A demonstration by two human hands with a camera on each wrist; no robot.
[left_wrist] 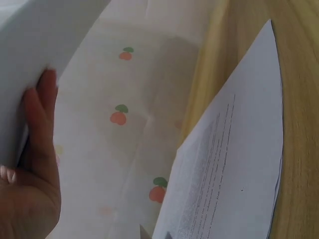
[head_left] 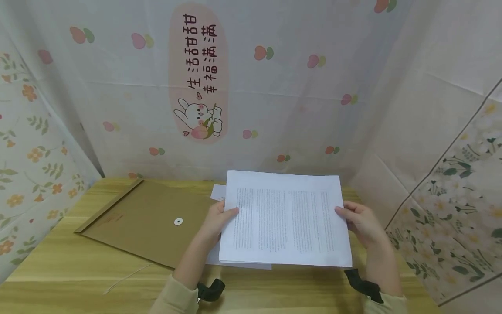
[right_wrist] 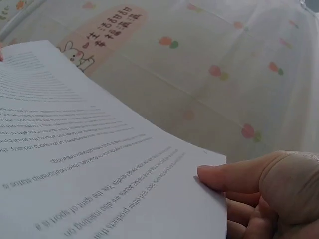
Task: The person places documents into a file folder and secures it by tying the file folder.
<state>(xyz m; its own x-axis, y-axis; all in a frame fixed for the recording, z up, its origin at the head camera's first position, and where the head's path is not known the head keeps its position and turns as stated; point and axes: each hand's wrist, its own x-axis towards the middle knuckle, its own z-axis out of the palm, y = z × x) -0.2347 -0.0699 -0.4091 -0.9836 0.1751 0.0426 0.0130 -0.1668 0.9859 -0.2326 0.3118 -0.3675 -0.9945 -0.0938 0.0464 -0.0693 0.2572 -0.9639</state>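
Note:
A stack of printed paper sheets (head_left: 282, 218) is held up between both hands, its text lines running up and down in the head view. My left hand (head_left: 213, 220) grips the left edge, thumb on top and fingers behind, as the left wrist view also shows on the hand (left_wrist: 37, 169). At the opposite edge, my right hand (head_left: 362, 222) pinches the sheets the same way; its thumb presses the printed face (right_wrist: 124, 164) in the right wrist view. Other printed papers (left_wrist: 244, 129) lie on the table beneath, mostly covered by the raised stack in the head view.
On the left of the wooden table (head_left: 298, 292) lies a brown paper document envelope (head_left: 141, 222) with a white round button (head_left: 178, 221). A thin string (head_left: 125, 279) trails from it toward the front. Patterned cloth (head_left: 290, 113) hangs behind and at both sides.

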